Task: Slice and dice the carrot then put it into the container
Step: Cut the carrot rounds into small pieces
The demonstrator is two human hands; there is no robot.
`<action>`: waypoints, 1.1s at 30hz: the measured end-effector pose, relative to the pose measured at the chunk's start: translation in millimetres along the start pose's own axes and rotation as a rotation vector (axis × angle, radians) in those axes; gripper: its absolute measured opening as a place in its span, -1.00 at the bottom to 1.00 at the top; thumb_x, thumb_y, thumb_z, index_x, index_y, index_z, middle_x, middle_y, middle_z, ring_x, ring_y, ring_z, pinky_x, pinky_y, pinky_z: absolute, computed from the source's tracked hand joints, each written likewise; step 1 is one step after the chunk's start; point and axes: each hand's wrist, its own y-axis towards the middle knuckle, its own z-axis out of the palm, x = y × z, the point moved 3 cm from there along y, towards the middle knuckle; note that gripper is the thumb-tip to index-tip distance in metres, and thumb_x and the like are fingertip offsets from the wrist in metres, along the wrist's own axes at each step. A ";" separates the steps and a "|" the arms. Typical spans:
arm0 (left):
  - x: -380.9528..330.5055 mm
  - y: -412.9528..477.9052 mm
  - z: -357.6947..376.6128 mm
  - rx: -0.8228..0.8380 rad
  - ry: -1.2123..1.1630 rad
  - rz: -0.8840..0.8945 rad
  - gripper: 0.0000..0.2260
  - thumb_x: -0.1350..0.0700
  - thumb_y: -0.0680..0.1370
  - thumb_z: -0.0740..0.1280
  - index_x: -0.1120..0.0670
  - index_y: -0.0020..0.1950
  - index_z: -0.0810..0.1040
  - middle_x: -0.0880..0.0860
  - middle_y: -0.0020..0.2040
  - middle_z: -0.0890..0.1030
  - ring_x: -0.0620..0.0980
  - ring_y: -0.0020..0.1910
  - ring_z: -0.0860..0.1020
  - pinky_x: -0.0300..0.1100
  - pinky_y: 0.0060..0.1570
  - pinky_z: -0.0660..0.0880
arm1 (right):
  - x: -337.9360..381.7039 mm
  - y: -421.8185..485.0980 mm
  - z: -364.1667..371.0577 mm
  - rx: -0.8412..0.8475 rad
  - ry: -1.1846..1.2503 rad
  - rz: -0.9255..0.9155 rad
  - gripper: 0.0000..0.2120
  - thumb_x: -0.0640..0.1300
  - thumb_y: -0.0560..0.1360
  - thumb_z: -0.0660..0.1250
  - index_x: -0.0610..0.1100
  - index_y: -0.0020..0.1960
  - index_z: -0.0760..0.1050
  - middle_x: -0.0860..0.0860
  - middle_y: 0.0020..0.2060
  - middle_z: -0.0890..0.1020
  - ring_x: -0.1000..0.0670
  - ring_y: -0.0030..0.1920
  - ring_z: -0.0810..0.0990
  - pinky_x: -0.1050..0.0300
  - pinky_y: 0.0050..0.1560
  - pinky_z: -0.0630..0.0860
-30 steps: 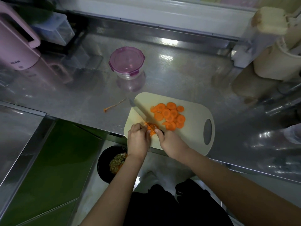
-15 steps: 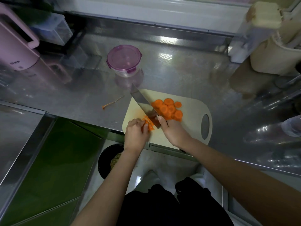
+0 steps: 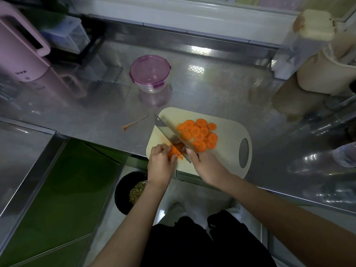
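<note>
A cream cutting board (image 3: 227, 151) lies at the counter's front edge. On it sits a pile of round carrot slices (image 3: 198, 133). My left hand (image 3: 161, 162) holds a small stack of carrot pieces (image 3: 174, 152) with curled fingers at the board's near left corner. My right hand (image 3: 206, 164) grips the handle of a cleaver (image 3: 169, 134), whose blade tilts up and away over the pieces. A round clear container (image 3: 150, 74) with a purple lid stands behind the board, lid on.
A thin carrot tail (image 3: 134, 123) lies on the steel counter left of the board. A pink kettle (image 3: 21, 47) stands far left, a beige jug (image 3: 325, 72) far right. A black bin (image 3: 129, 191) with scraps sits on the floor below.
The cleaver rose from flat against the board to a raised tilt over the carrot pieces. My left hand kept its hold on the pieces.
</note>
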 end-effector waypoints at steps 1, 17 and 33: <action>-0.3 0.1 -0.1 -0.002 0.007 0.004 -0.70 0.11 0.50 0.38 0.20 0.19 0.57 0.14 0.07 0.56 0.12 0.10 0.43 -0.11 0.13 0.35 | -0.8 1.7 1.5 -0.002 -0.007 0.003 -0.44 0.14 0.62 -0.02 -0.30 -0.05 0.52 -0.20 -0.21 0.61 -0.14 -0.15 0.57 -0.04 -0.02 0.51; 1.3 9.3 3.0 0.033 0.017 0.013 -0.82 0.23 0.44 0.41 0.25 0.02 0.63 0.18 -0.09 0.57 0.17 -0.01 0.47 0.00 0.02 0.44 | 5.4 13.2 16.4 0.032 -0.193 0.079 -0.46 0.13 0.63 -0.04 -0.13 -0.42 0.25 -0.04 -0.49 0.36 -0.11 -0.32 0.42 0.12 -0.26 0.28; 5.1 8.6 0.4 0.042 -0.047 0.005 -0.74 0.13 0.48 0.40 0.19 0.14 0.60 0.15 0.01 0.54 0.11 0.08 0.43 -0.11 0.08 0.38 | 8.5 31.0 7.1 0.017 -0.019 0.070 -0.49 0.12 0.63 -0.01 -0.16 -0.28 0.47 -0.18 -0.24 0.57 -0.21 -0.02 0.57 0.07 0.00 0.42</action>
